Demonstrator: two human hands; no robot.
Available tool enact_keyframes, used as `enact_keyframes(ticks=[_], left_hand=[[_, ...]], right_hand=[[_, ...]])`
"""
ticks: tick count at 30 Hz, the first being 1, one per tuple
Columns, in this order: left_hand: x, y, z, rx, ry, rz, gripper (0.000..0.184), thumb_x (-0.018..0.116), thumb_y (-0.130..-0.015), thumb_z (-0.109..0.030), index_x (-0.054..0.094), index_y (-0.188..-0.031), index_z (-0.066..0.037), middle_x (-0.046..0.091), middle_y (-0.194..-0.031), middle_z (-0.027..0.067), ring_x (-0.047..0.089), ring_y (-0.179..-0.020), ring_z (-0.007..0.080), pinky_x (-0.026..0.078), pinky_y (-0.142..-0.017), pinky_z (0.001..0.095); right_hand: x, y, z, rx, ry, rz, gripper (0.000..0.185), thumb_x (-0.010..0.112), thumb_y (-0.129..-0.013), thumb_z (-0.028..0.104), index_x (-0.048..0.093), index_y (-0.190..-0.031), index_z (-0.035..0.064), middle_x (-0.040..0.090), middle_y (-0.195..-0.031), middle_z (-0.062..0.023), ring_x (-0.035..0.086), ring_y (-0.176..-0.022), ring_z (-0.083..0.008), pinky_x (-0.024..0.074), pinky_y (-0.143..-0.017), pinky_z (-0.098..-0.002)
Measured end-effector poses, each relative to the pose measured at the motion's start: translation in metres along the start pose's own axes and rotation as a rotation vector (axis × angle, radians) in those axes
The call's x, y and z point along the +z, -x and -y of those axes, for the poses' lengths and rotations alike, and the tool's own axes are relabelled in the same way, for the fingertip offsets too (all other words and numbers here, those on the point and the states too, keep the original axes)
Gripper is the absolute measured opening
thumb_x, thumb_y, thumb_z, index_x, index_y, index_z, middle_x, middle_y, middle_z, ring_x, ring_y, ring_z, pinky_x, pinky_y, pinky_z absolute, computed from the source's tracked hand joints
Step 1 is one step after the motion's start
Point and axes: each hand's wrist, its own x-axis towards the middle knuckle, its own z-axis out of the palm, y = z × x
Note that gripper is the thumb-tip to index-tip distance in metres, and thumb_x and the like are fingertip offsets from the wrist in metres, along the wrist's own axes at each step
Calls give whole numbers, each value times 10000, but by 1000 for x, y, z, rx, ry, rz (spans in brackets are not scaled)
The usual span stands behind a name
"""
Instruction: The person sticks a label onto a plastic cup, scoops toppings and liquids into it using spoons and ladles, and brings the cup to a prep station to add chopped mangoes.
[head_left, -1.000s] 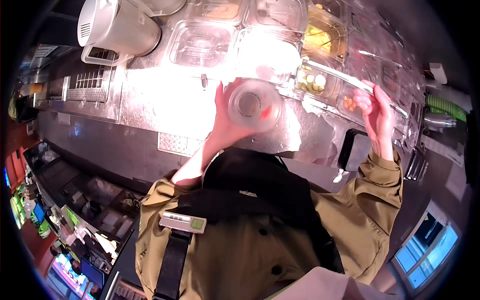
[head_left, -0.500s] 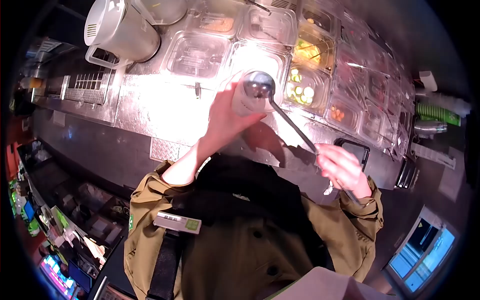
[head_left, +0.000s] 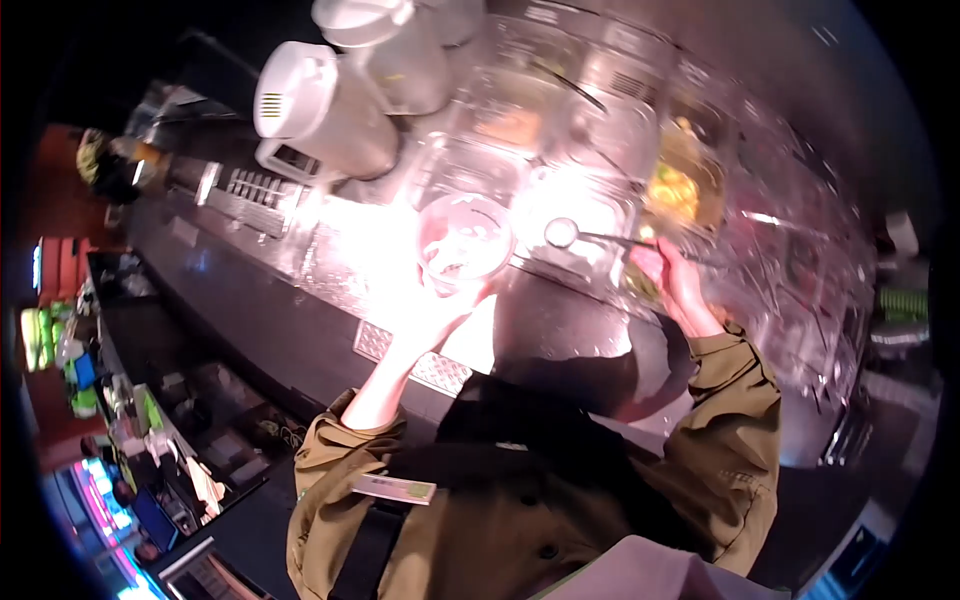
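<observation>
Toward the far left edge of the counter (head_left: 322,240) stands a lidded jug (head_left: 340,125). Near the front edge, the left hand (head_left: 446,312) grasps a cup (head_left: 465,240); beside it a ladle (head_left: 561,233) hangs over a brightly lit tub (head_left: 578,264), its handle gripped by the right hand (head_left: 676,282).

We see a cup (head_left: 487,222) of smooth, see-through plastic and a spoon (head_left: 562,233) with a glossy metal bowl. The surface (head_left: 325,255) looks like polished metal, glaring under the light, while the plate (head_left: 440,374) at its edge is rough, patterned metal. We find the containers (head_left: 470,172) clear, shiny plastic and the jug (head_left: 350,130) cloudy, duller plastic. The jacket (head_left: 735,400) is matt woven cloth; the apron (head_left: 560,430), dark matt cloth; the badge (head_left: 395,488), smooth.
</observation>
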Motion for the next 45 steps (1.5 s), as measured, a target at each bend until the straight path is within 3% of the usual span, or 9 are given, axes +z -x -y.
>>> enact_keyframes(ticks=[7, 12, 14, 16, 23, 30, 36, 40, 45], left_hand=[[-68, -56, -7, 317, -128, 3, 883, 775, -543, -106, 275, -1265, -18, 407, -1188, 108, 401, -1117, 204, 364, -922, 338], [-80, -109, -4, 381, -114, 102, 850, 770, -538, -81, 296, -1238, 6, 413, -1176, 110, 419, -1098, 200, 374, -913, 333], [-85, -134, 6, 482, -191, 78, 847, 781, -534, -107, 311, -1229, 14, 407, -1171, 120, 420, -1094, 206, 358, -924, 326], [-92, -157, 9, 380, -136, 115, 870, 792, -512, -119, 317, -1233, -2, 406, -1161, 127, 418, -1096, 218, 344, -934, 333], [-103, -200, 14, 619, -506, 70, 907, 806, -472, -179, 328, -1232, -48, 142, -1295, 227, 205, -1209, 375, 264, -967, 425], [-97, -216, 11, 673, -461, 97, 952, 805, -483, -220, 276, -1250, -27, 207, -1294, 259, 201, -1204, 394, 209, -975, 462], [-92, -216, 11, 529, -296, 141, 944, 798, -491, -188, 266, -1251, -9, 323, -1258, 221, 282, -1188, 360, 178, -977, 452], [-87, -222, 8, 412, -210, 129, 959, 809, -483, -163, 262, -1259, -28, 260, -1275, 225, 246, -1203, 326, 259, -959, 422], [-89, -213, -3, 429, -234, 141, 959, 814, -491, -166, 261, -1263, -30, 293, -1233, 212, 264, -1183, 314, 315, -931, 377]], right_hand=[[68, 25, 58, 701, 792, 395, 258, 534, -835, 218, 557, -913, -28, 626, -775, -148, 621, -742, -211, 499, -740, -305], [303, -59, 121, -2011, 1322, 448, 423, 598, -739, 149, 477, -1132, 49, 515, -1098, -119, 511, -961, -291, 453, -747, -359], [383, -119, 121, -2213, 1318, 281, 394, 622, -695, 150, 523, -1072, 98, 534, -1080, -90, 520, -959, -263, 448, -745, -357], [421, -134, 118, -1558, 1792, 559, 268, 626, -672, 113, 569, -932, 83, 594, -906, -85, 566, -821, -275, 457, -670, -362], [361, -131, 204, -1410, 1597, 53, 223, 590, -772, 205, 553, -693, 0, 543, -569, -119, 504, -490, -185, 385, -487, -319], [300, -262, 109, -828, 1889, -56, 164, 635, -699, 238, 614, -749, 83, 607, -811, -140, 577, -794, -302, 451, -689, -402], [407, -171, 168, -1792, 1620, 136, 228, 598, -731, 253, 593, -867, 69, 570, -832, -99, 561, -802, -256, 477, -626, -367], [448, -152, 129, -700, 2430, 501, 288, 581, -746, 328, 627, -866, 70, 595, -818, -111, 548, -757, -283, 421, -753, -375], [400, -153, 121, -1172, 1963, 443, 355, 615, -731, 320, 611, -924, 22, 611, -728, -109, 545, -786, -289, 400, -796, -365]])
